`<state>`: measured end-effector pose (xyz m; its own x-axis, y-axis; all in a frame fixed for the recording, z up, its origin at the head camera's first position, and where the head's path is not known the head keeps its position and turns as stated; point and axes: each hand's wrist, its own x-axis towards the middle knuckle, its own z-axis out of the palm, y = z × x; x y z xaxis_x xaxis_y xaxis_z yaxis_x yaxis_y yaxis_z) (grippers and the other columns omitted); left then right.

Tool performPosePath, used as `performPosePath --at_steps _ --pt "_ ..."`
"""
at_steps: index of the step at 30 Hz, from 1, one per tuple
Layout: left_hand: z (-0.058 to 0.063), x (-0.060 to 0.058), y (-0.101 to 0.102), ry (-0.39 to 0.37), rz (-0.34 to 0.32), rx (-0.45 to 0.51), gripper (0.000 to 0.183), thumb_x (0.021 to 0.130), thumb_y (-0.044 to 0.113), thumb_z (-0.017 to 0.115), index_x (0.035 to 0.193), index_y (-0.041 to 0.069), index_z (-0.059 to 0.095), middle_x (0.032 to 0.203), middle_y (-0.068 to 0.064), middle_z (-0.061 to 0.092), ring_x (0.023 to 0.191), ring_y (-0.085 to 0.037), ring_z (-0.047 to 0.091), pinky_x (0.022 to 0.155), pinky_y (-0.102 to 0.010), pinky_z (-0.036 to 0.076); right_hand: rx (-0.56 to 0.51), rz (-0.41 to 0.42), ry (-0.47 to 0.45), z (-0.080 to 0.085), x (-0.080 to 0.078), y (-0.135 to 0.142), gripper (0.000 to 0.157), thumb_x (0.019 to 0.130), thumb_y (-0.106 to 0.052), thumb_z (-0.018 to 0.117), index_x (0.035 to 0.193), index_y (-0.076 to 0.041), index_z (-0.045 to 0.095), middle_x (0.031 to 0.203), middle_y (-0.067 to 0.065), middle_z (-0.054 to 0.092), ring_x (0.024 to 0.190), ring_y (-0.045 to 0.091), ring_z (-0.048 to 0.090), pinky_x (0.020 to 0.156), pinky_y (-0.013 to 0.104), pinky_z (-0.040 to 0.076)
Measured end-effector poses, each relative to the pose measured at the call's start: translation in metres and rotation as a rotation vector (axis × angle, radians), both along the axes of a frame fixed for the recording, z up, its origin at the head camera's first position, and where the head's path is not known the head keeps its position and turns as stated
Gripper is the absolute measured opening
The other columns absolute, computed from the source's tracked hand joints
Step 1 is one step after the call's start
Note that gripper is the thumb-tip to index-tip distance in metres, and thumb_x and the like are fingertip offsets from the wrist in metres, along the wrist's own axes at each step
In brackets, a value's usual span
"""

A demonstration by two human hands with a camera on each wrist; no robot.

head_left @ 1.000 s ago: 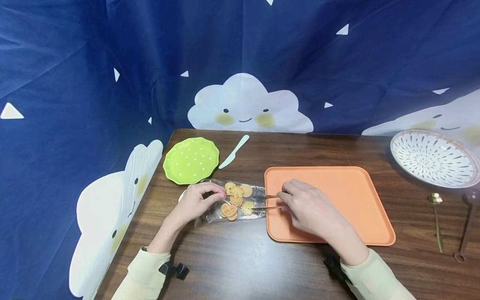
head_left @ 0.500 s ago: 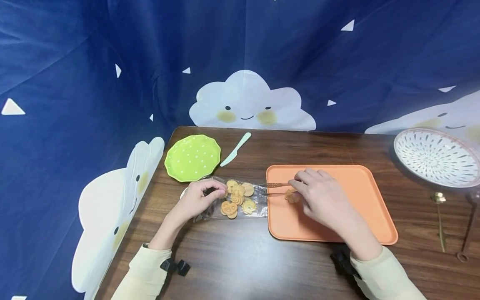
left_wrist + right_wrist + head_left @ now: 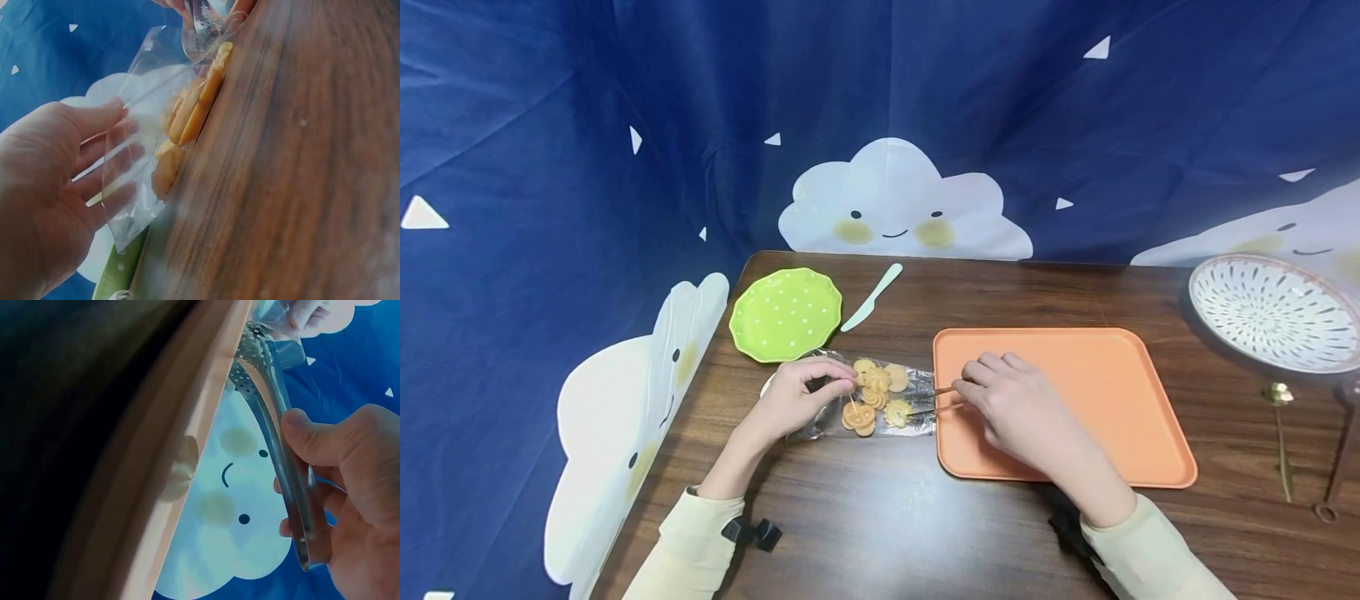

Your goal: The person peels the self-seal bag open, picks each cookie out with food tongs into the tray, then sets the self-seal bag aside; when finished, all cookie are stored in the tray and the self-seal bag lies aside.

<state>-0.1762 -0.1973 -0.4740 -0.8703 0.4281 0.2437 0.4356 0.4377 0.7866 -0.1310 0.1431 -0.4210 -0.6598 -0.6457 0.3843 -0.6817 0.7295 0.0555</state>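
A clear plastic bag [image 3: 919, 429] holding several cookies [image 3: 875, 382] lies on the table left of the orange tray [image 3: 1097, 367]. My left hand [image 3: 797, 398] pinches the bag's upper layer between thumb and fingers, lifting its left end, as the left wrist view shows. Above the tray's left side, my right hand [image 3: 1018, 412] grips metal tongs [image 3: 287, 469] with perforated ends. Their two arms stand apart and reach left into the bag's mouth, one tip close to a pale round cookie [image 3: 897, 412]. On the tray one cookie [image 3: 183, 472] shows in the right wrist view; in the head view my right hand hides it.
A green dotted plate [image 3: 786, 315] and a pale green knife [image 3: 872, 297] lie behind the bag. To the right of the tray are a patterned white plate [image 3: 1273, 312], a gold spoon [image 3: 1281, 442] and a brown long-handled utensil [image 3: 1341, 454]. A blue curtain [image 3: 880, 75] hangs behind the table.
My right hand drew the tongs back right over the tray, uncovering a cookie there, then moved left so the tongs reach into the bag again. The left hand keeps its hold on the bag.
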Motion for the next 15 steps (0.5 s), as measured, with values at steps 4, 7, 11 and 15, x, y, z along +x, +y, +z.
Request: performPosePath --at_steps 4,7,11,15 --pt "0.0004 0.0008 0.0006 0.008 -0.012 0.019 0.015 0.093 0.029 0.074 0.1 0.017 0.08 0.107 0.004 0.079 0.107 -0.009 0.072 0.103 -0.023 0.054 -0.014 -0.011 -0.015 -0.0027 0.0015 -0.002 0.01 0.087 -0.017 0.077 0.096 -0.014 0.074 0.09 -0.002 0.062 0.086 0.02 0.055 0.072 0.034 0.044" --pt "0.001 0.0013 0.001 -0.001 -0.011 0.018 0.014 0.093 0.027 0.074 0.1 0.016 0.079 0.107 0.005 0.078 0.107 -0.009 0.072 0.103 -0.023 0.054 -0.015 -0.04 -0.001 -0.0019 0.0013 -0.0026 0.013 0.086 -0.016 0.077 0.098 -0.012 0.074 0.09 0.0 0.063 0.085 0.021 0.056 0.071 0.033 0.043" --pt "0.0024 0.002 0.002 -0.015 -0.008 0.028 0.012 0.092 0.022 0.075 0.099 0.014 0.079 0.108 0.001 0.078 0.108 -0.012 0.072 0.103 -0.023 0.054 -0.013 -0.063 -0.005 -0.0005 0.0013 -0.0039 0.011 0.089 -0.018 0.075 0.097 -0.012 0.073 0.088 -0.001 0.061 0.082 0.021 0.056 0.069 0.032 0.042" --pt "0.0032 0.0022 0.0037 -0.009 -0.003 0.036 0.011 0.089 0.019 0.078 0.098 0.012 0.079 0.107 -0.001 0.079 0.108 -0.016 0.072 0.104 -0.023 0.054 0.0 -0.027 -0.052 -0.0003 0.0026 -0.0039 0.01 0.087 -0.019 0.078 0.095 -0.015 0.073 0.087 -0.004 0.059 0.081 0.018 0.054 0.069 0.031 0.041"
